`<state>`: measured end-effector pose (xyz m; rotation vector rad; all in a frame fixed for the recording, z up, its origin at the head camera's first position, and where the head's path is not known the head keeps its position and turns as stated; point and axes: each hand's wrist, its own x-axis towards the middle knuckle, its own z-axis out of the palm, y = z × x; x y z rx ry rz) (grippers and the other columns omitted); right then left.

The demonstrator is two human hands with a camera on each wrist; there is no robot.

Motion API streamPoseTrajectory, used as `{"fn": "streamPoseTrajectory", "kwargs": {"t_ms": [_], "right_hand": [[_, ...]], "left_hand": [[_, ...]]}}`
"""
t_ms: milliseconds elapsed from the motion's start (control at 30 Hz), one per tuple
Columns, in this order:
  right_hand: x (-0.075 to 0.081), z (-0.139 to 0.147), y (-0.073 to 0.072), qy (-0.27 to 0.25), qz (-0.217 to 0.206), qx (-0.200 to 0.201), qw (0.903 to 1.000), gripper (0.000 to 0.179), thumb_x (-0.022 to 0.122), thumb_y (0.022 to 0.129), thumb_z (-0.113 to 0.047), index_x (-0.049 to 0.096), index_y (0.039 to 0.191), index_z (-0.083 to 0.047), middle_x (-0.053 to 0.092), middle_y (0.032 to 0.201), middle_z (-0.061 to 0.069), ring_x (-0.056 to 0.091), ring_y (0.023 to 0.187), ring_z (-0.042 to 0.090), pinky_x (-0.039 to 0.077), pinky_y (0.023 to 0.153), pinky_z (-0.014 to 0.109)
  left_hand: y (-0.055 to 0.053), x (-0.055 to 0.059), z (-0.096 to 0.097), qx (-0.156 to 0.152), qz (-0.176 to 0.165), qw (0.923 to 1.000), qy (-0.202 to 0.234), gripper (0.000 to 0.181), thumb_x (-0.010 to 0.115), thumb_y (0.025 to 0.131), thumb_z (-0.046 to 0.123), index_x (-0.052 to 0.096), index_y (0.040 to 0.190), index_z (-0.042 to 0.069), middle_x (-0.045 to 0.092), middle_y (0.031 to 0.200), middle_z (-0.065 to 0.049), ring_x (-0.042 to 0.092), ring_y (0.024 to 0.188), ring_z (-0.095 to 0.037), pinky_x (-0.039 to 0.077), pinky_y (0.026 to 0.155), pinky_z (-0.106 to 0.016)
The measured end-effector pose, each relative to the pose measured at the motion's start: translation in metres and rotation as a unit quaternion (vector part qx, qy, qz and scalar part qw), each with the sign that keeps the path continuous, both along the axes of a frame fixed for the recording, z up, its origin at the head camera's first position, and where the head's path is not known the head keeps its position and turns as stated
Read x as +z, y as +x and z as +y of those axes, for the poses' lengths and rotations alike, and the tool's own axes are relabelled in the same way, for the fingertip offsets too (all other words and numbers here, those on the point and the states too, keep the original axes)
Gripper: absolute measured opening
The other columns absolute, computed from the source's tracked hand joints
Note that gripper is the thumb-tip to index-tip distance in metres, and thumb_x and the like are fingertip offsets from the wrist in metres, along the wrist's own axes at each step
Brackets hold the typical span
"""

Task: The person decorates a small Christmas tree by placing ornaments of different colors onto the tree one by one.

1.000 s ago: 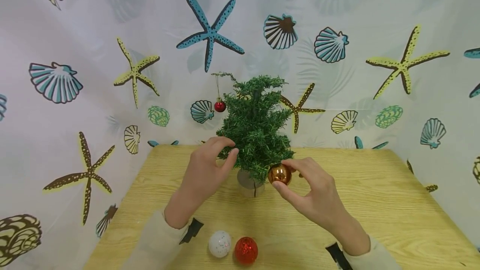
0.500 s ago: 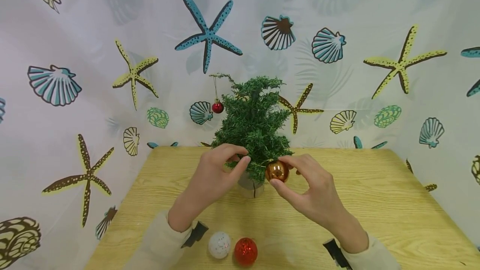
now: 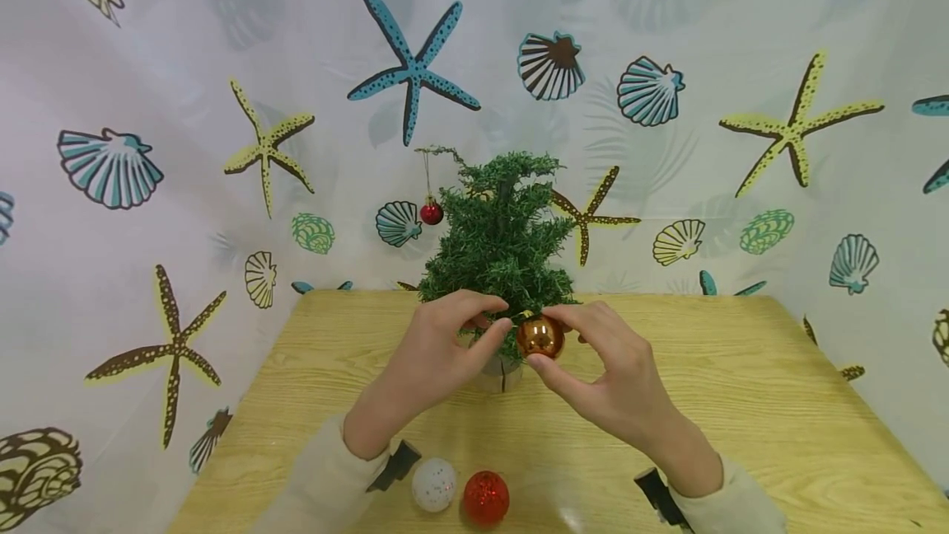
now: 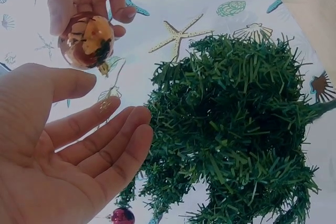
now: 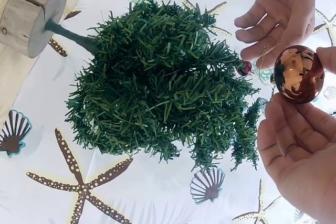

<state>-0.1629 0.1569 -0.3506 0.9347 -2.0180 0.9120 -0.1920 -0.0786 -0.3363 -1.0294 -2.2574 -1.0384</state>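
My right hand [image 3: 611, 369] pinches a shiny copper-coloured bauble [image 3: 540, 337] between thumb and fingers, in front of the tree's lower branches. The bauble's gold cap and thin hanging loop [image 4: 116, 74] point toward my left hand [image 3: 445, 344]. That hand is close on the left, its thumb and index finger slightly apart at the loop, the other fingers loosely bent. Behind both hands stands a small green artificial Christmas tree [image 3: 504, 229] on a round wooden base [image 5: 37, 17]. A small red bauble [image 3: 432, 211] hangs from its upper left branch.
A white speckled bauble [image 3: 433, 484] and a red glittery bauble [image 3: 486, 498] lie side by side at the front of the wooden table [image 3: 741, 402]. A white curtain [image 3: 474, 39] printed with starfish and shells surrounds the table at the back and sides.
My left hand has moved right and slightly down, from the tree's left branches to the bauble's loop. My right hand has brought the copper-coloured bauble slightly left.
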Motion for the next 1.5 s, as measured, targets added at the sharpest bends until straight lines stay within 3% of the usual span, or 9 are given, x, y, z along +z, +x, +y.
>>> {"fn": "streamPoseTrajectory", "kwargs": {"t_ms": [233, 533, 867, 1200, 1433, 1500], "right_hand": [[0.002, -0.001, 0.001, -0.004, 0.005, 0.008, 0.9999, 0.052, 0.066, 0.103, -0.048, 0.071, 0.126, -0.002, 0.075, 0.114, 0.007, 0.067, 0.100, 0.019, 0.051, 0.083, 0.019], [0.002, -0.002, 0.002, -0.005, 0.017, 0.012, 0.9998, 0.051, 0.065, 0.103, -0.047, 0.071, 0.126, -0.002, 0.075, 0.112, 0.006, 0.066, 0.098, 0.017, 0.050, 0.079, 0.019], [-0.010, 0.000, 0.002, 0.003, -0.005, 0.035, 0.9994, 0.046, 0.068, 0.103, -0.043, 0.071, 0.128, -0.005, 0.075, 0.112, 0.004, 0.065, 0.097, 0.015, 0.050, 0.083, 0.019], [-0.018, -0.001, 0.003, 0.045, -0.037, 0.046, 0.9972, 0.049, 0.074, 0.099, -0.038, 0.065, 0.135, -0.005, 0.070, 0.118, 0.003, 0.066, 0.106, 0.017, 0.052, 0.093, 0.020], [-0.016, -0.002, 0.002, 0.083, -0.035, 0.036, 0.9953, 0.059, 0.087, 0.089, -0.023, 0.061, 0.138, -0.006, 0.068, 0.125, 0.006, 0.064, 0.108, 0.020, 0.054, 0.092, 0.029], [-0.014, -0.002, 0.001, 0.088, -0.033, 0.034, 0.9950, 0.058, 0.086, 0.090, -0.025, 0.061, 0.138, -0.005, 0.069, 0.125, 0.007, 0.064, 0.109, 0.021, 0.054, 0.092, 0.031]], "left_hand": [[0.001, 0.000, 0.004, 0.002, 0.002, 1.0000, -0.009, 0.016, 0.075, 0.098, 0.012, 0.078, 0.113, 0.006, 0.078, 0.105, -0.006, 0.071, 0.083, -0.013, 0.063, 0.075, -0.034], [0.000, 0.001, 0.003, 0.009, 0.019, 0.9997, -0.012, 0.007, 0.074, 0.099, 0.010, 0.078, 0.104, 0.008, 0.076, 0.100, -0.005, 0.070, 0.082, -0.012, 0.058, 0.071, -0.023], [-0.003, 0.005, 0.004, 0.013, 0.066, 0.9977, 0.004, 0.006, 0.072, 0.100, 0.008, 0.077, 0.103, 0.008, 0.075, 0.096, -0.004, 0.067, 0.080, -0.011, 0.059, 0.069, -0.028], [-0.002, 0.011, 0.005, -0.005, 0.092, 0.9955, 0.022, 0.007, 0.072, 0.100, 0.007, 0.077, 0.104, 0.007, 0.076, 0.100, -0.005, 0.071, 0.086, -0.014, 0.060, 0.072, -0.029], [-0.001, 0.012, 0.006, -0.017, 0.102, 0.9942, 0.028, 0.007, 0.072, 0.099, 0.005, 0.077, 0.104, 0.007, 0.076, 0.100, -0.005, 0.072, 0.089, -0.015, 0.061, 0.073, -0.031], [0.000, 0.012, 0.006, -0.018, 0.104, 0.9940, 0.029, 0.007, 0.073, 0.099, 0.005, 0.077, 0.104, 0.007, 0.076, 0.100, -0.005, 0.072, 0.089, -0.015, 0.061, 0.073, -0.030]]}}
